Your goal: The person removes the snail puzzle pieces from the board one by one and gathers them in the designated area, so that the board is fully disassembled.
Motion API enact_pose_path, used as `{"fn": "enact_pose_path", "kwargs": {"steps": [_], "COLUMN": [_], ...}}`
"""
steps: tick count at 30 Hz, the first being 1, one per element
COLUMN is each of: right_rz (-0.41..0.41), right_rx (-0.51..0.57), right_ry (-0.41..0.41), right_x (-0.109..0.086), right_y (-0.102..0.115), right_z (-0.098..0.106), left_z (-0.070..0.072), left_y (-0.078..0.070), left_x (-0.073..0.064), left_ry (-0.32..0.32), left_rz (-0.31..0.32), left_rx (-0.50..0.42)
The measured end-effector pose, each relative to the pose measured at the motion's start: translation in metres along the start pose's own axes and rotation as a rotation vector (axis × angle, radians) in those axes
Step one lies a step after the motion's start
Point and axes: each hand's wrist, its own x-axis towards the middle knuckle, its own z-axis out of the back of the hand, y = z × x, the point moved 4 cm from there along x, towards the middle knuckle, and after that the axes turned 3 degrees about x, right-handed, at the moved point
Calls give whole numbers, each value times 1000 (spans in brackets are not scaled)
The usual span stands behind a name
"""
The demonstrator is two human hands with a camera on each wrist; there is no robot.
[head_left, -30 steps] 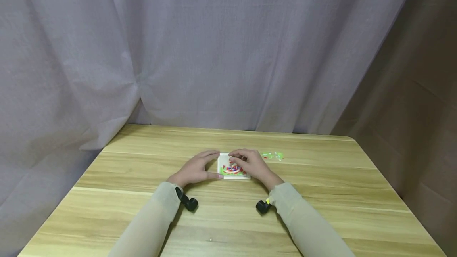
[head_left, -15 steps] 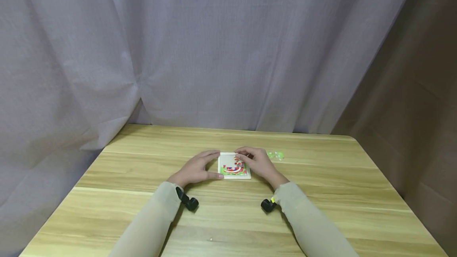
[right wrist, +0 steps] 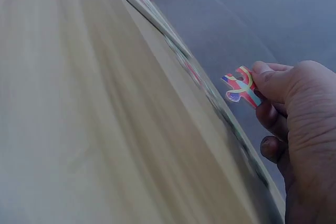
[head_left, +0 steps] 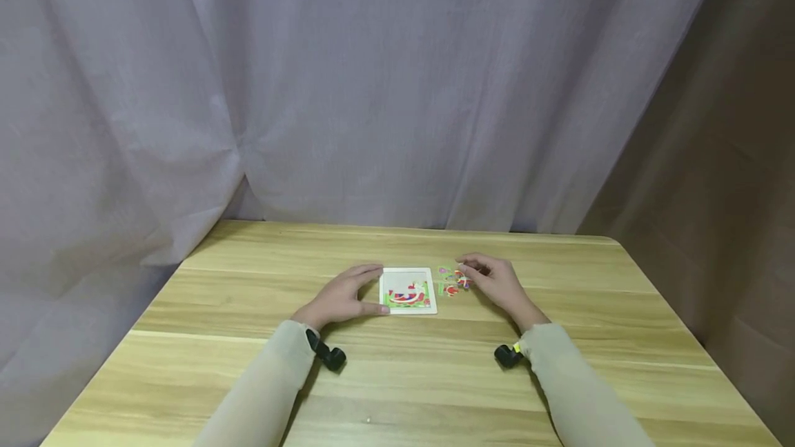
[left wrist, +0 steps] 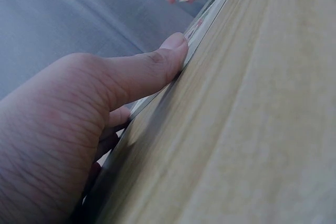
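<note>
A small white-rimmed jigsaw tray (head_left: 400, 279) lies on the table in the head view, with joined colourful pieces along its lower part and bare grey above. My left hand (head_left: 343, 295) holds its left side, thumb on the near corner and fingers at the far corner. Right of the tray, my right hand (head_left: 497, 283) pinches a jigsaw piece (right wrist: 241, 86) between thumb and fingers, raised off the table. That piece is red with yellow, blue and purple. Several loose jigsaw pieces (head_left: 451, 290), green and red, lie beneath and beside this hand, some partly hidden.
The wooden table (head_left: 373, 378) extends around the tray on all sides. A grey curtain (head_left: 397, 88) hangs behind its far edge, and a brownish curtain (head_left: 714, 192) hangs at the right. A black wrist camera (head_left: 508, 356) sits at the right sleeve.
My right hand has moved from above the tray to the right, carrying a jigsaw piece away from it. Loose pieces it covered now show. My left hand stays at the tray.
</note>
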Motion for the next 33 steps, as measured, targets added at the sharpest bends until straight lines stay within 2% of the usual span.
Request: {"fn": "enact_pose_path", "kwargs": {"steps": [4,9,15,20,24,33], "right_rz": [-5,-1,11,39,60,47], "right_rx": [-32,-36,-65,-82,-131,-223], "right_ry": [-16,5,46,62,56,58], "right_x": [-9,-15,-15,-13,-10,-8], "right_y": [-10,-16,-16,-12,-7,-3], "right_z": [16,23,22,17,14,10], "left_z": [0,-2,0,1,2,0], "left_y": [0,2,1,0,0,0], "left_x": [-1,-2,-1,-1,0,0], "left_ry": [3,9,-3,1,10,15], "left_rz": [6,16,-4,3,12,15], "left_rx": [-1,4,-14,-12,-6,-1]}}
